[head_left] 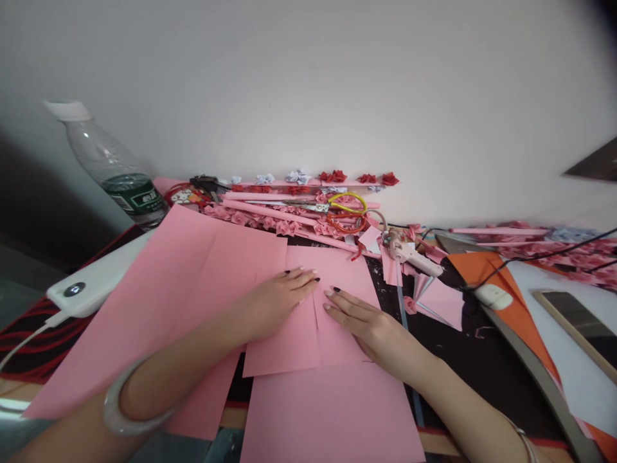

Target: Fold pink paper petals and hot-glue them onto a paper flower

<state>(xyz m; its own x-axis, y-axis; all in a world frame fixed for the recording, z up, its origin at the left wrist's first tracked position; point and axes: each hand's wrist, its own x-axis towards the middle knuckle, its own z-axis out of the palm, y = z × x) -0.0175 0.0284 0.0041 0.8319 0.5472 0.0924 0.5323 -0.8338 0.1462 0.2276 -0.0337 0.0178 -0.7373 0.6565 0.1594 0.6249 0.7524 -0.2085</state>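
A pink sheet of paper point(284, 350) with a crease down its middle lies in front of me. My left hand point(279, 302) rests flat on its left half, fingers stretched out toward the crease. On the right half, my right hand point(371, 321) lies with its fingers extended, their tips close to the crease. Neither hand grips anything. Under the near edge of this sheet shows another pink sheet point(332, 415). A larger pink sheet point(187, 283) with a fold line spreads to the left, partly beneath my left forearm.
Scissors point(344, 212) lie on pink paper sticks and paper flowers point(332, 177) along the wall. A hot glue gun point(414, 254) sits to the right. Leftward are a plastic bottle point(132, 186) and a white power bank point(103, 273). A phone point(578, 321) lies far right.
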